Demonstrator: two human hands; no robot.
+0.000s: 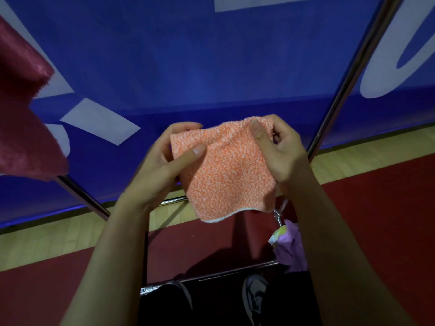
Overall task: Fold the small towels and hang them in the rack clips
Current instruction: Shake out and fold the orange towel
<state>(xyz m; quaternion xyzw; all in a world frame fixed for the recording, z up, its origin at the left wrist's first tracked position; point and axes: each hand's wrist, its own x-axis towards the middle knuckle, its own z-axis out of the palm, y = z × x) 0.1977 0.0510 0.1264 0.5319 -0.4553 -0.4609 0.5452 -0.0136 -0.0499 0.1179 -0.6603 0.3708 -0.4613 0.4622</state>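
Towel: orange, folded, held up in the air between both hands, lower edge hanging free.
Left grip: thumb pinching the left edge.
Right grip: pinching the top right corner.
Clip: just below the towel's lower right corner, nearer the right hand.

A small towel sits at the centre of the view, held between the left hand at its nine o'clock edge and the right hand at its two o'clock corner. A second towel hangs at ten o'clock, above a rack bar that runs toward seven o'clock, and another rack bar slants up toward one o'clock, with a banner behind both. Below the held towel, at five o'clock, a third cloth hangs beside the right forearm, and two shoes stand on the floor at six o'clock.
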